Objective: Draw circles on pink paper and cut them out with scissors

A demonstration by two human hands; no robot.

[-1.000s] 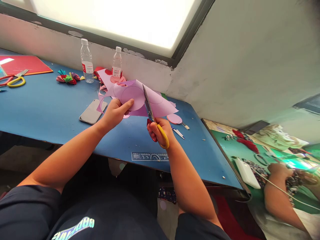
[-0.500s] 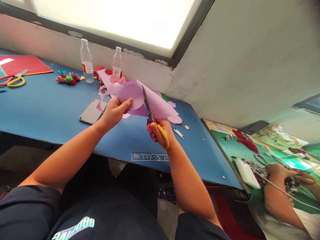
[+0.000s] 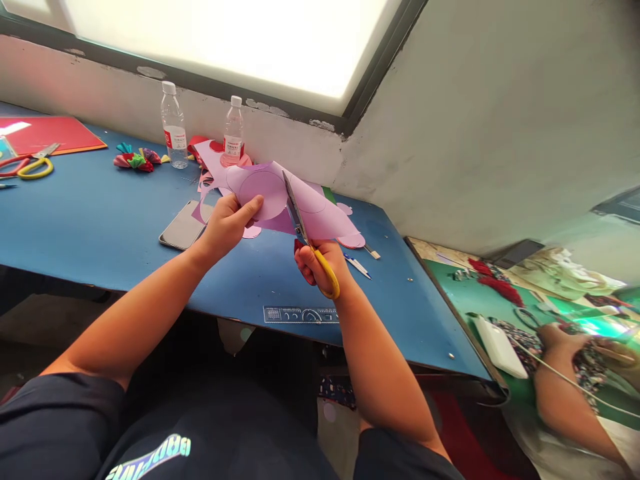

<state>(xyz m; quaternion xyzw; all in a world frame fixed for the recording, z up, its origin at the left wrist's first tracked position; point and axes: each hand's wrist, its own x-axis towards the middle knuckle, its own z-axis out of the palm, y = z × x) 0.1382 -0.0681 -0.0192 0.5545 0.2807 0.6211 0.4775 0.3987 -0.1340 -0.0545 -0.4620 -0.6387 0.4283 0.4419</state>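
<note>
My left hand [image 3: 227, 223] grips a sheet of light purple paper [image 3: 320, 210] with circles drawn on it, held above the blue table [image 3: 100, 227]. My right hand [image 3: 317, 263] is closed round the yellow and red handles of a pair of scissors [image 3: 303, 230]. The blades point up and away, cutting into the paper beside one drawn circle. More pink and purple paper offcuts [image 3: 213, 160] lie on the table behind the sheet.
A phone [image 3: 185, 225] lies left of my left hand. Two water bottles [image 3: 174, 133] stand by the wall, with small paper flowers [image 3: 134, 160] beside them. Another pair of scissors [image 3: 27, 165] and red paper [image 3: 55, 133] lie far left. A pen [image 3: 356, 264] and a stencil ruler [image 3: 300, 314] lie near. Another person's arm [image 3: 570, 393] works at the right.
The paper has turned slightly in my left hand and the scissors have advanced a little along the cut. The view has shifted slightly.
</note>
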